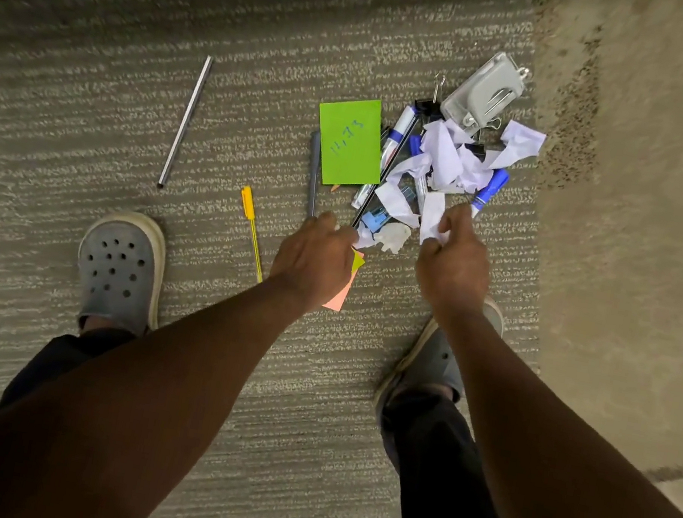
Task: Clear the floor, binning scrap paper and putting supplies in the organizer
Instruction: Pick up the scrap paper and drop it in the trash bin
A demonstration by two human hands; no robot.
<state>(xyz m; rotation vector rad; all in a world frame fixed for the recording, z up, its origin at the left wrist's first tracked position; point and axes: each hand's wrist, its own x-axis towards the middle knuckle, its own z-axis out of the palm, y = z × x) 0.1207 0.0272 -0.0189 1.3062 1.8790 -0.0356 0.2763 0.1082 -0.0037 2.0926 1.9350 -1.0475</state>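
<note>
Scrap paper [447, 159] lies crumpled in a heap on the carpet [82, 125], tangled with markers and clips, ahead of the person's feet. Far left, a metal rod [185, 122] lies apart from the heap, and a yellow pen [251, 232] lies nearer, just left of the left hand [313, 265]. That hand reaches down palm-under, fingers curled at the heap's near edge over small sticky notes [349, 280], green and pink; whether it grips them cannot be told. A grey pen [313, 172] lies beside a green card [349, 140] with blue handwriting too smudged to read. A blue-capped marker [490, 191] pokes out on the heap's right, its label unreadable. The right hand [452, 261] pinches a white paper strip [431, 219] between thumb and fingers, wrist bent downward. Beyond the heap sits a grey hole punch [483, 90], with a binder clip [429, 104] just beside it.
</note>
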